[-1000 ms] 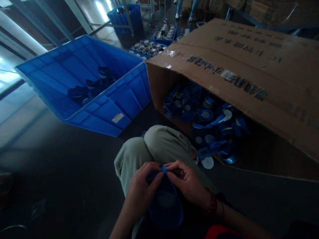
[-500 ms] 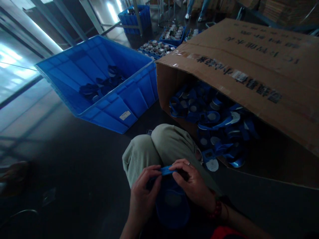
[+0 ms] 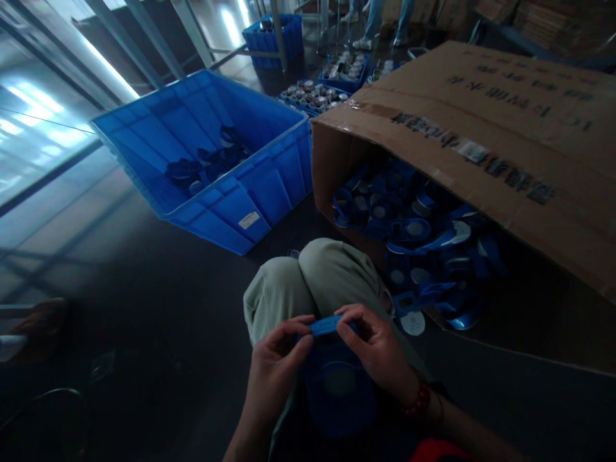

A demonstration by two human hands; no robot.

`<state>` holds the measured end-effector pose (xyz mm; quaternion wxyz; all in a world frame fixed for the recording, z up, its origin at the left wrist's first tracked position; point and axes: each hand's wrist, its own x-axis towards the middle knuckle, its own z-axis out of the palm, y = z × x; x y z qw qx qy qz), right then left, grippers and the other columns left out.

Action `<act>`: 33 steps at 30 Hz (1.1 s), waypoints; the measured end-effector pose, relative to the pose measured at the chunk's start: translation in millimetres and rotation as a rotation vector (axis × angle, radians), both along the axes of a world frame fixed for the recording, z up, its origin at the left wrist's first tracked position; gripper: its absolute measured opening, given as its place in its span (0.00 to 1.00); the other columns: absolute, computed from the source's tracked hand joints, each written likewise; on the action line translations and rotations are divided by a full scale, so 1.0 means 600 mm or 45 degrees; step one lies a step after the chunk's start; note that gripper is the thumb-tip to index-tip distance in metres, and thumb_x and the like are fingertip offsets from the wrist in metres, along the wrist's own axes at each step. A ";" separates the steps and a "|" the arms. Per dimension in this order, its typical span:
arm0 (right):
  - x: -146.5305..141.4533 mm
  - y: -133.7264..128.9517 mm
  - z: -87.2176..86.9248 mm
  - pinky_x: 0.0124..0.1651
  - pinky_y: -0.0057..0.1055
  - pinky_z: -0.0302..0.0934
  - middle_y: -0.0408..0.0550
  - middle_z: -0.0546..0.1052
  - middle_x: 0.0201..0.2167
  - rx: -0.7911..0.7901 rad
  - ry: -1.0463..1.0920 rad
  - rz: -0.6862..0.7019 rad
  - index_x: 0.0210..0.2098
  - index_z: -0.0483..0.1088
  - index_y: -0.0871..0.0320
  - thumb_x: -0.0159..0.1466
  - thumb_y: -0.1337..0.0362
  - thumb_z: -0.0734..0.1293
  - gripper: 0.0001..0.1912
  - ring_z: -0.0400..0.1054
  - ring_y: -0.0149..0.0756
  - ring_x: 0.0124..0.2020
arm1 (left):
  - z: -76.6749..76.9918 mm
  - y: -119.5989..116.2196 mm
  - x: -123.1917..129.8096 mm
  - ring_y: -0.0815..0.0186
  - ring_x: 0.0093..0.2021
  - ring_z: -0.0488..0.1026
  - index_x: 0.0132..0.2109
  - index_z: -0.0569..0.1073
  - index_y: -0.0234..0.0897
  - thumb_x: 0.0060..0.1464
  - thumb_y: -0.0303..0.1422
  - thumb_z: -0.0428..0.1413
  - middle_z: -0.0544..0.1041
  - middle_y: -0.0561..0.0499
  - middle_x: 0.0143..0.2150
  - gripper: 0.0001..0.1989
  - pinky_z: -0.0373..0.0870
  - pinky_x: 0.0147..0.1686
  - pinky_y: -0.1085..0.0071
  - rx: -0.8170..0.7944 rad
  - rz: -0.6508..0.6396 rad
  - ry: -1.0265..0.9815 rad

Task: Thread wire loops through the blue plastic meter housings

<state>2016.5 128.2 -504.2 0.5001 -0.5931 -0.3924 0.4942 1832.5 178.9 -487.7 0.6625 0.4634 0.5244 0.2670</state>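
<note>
Over my lap [image 3: 274,298] I hold a blue plastic cover [image 3: 341,410] with a paler round patch in its middle. My left hand [image 3: 279,366] pinches the left end of its bright blue upper edge [image 3: 325,326] between thumb and fingers. At the right end of the same edge, my right hand [image 3: 378,346] grips it with thumb and forefinger. The lower part of the cover hangs in shadow between my wrists, so its details are hard to make out.
A large blue bin [image 3: 283,199] ahead on the left has several blue parts [image 3: 212,163] inside. On the right, a cardboard box [image 3: 481,109] lies on its side, spilling similar blue pieces [image 3: 423,237]. Trays of metal fittings [image 3: 317,96] stand beyond. A person's legs [image 3: 375,25] show at the back.
The view has shifted slightly, so the surroundings sit further right. The cover's upper edge has tipped a little and shows more of its face. Both hands keep their hold.
</note>
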 end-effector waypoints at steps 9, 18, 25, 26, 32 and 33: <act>0.005 0.015 0.007 0.42 0.33 0.62 0.46 0.75 0.37 -0.042 0.068 -0.033 0.32 0.70 0.56 0.61 0.58 0.68 0.08 0.70 0.34 0.38 | 0.002 0.006 -0.011 0.56 0.55 0.70 0.41 0.76 0.37 0.54 0.36 0.59 0.74 0.44 0.55 0.09 0.64 0.53 0.63 -0.206 -0.005 -0.318; 0.003 0.017 0.006 0.42 0.33 0.62 0.46 0.74 0.36 -0.029 0.015 -0.025 0.31 0.70 0.56 0.61 0.58 0.68 0.08 0.70 0.35 0.38 | -0.007 0.007 -0.008 0.56 0.53 0.71 0.38 0.75 0.37 0.56 0.37 0.58 0.75 0.44 0.54 0.08 0.64 0.53 0.60 -0.203 0.028 -0.248; -0.001 0.015 0.002 0.43 0.33 0.62 0.46 0.74 0.36 -0.021 0.017 -0.051 0.31 0.70 0.56 0.61 0.59 0.68 0.07 0.70 0.34 0.39 | -0.009 -0.005 -0.005 0.58 0.53 0.72 0.40 0.74 0.39 0.58 0.39 0.55 0.76 0.46 0.53 0.09 0.66 0.53 0.62 -0.015 0.009 -0.045; -0.002 0.014 0.001 0.44 0.33 0.62 0.45 0.74 0.36 -0.020 0.020 -0.056 0.31 0.70 0.56 0.61 0.59 0.69 0.07 0.70 0.34 0.39 | -0.008 -0.009 -0.003 0.59 0.53 0.72 0.40 0.75 0.39 0.58 0.39 0.55 0.77 0.47 0.52 0.09 0.67 0.53 0.63 0.025 0.022 0.000; -0.007 0.009 0.001 0.42 0.32 0.62 0.46 0.74 0.35 -0.024 -0.001 -0.083 0.31 0.70 0.56 0.61 0.58 0.68 0.08 0.69 0.34 0.39 | -0.012 -0.033 0.014 0.62 0.47 0.75 0.42 0.74 0.41 0.57 0.39 0.55 0.79 0.48 0.46 0.09 0.70 0.49 0.66 0.215 0.203 0.142; -0.008 0.009 0.001 0.42 0.32 0.62 0.46 0.74 0.35 -0.021 -0.012 -0.085 0.31 0.70 0.56 0.61 0.58 0.68 0.08 0.69 0.35 0.39 | -0.014 -0.034 0.017 0.62 0.47 0.75 0.42 0.73 0.41 0.57 0.39 0.55 0.79 0.48 0.46 0.10 0.70 0.49 0.66 0.217 0.215 0.145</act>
